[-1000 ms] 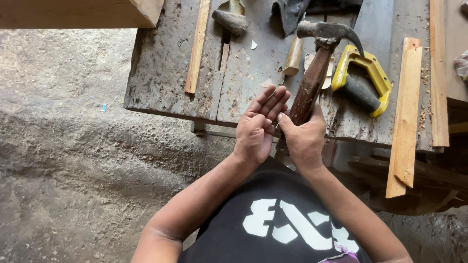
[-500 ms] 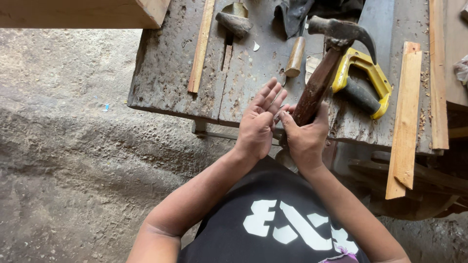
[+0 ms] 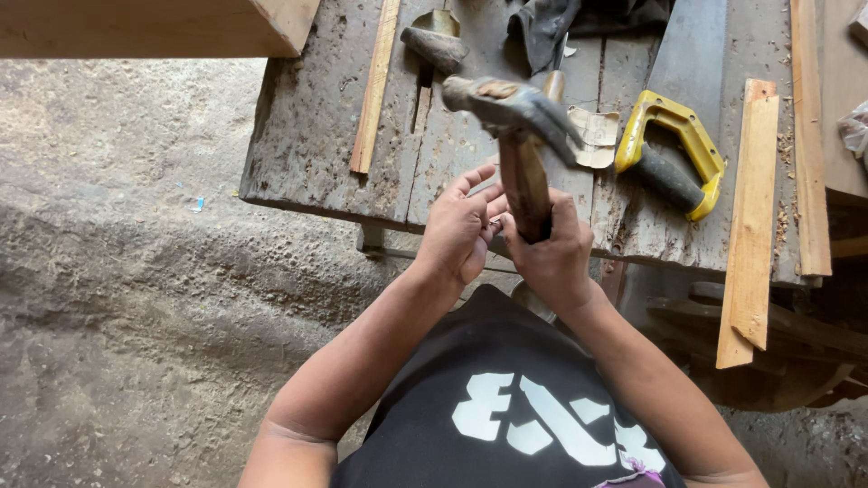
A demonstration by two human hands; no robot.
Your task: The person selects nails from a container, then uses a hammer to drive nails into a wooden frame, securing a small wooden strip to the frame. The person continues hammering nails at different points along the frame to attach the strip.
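Firmly closed right hand (image 3: 551, 258) around hammer (image 3: 520, 136).

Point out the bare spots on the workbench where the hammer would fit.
Free: the workbench corner left of the thin wood strip. Narrower: between the yellow saw handle and the short plank. Crowded: the middle, around the hammer and paper scrap.
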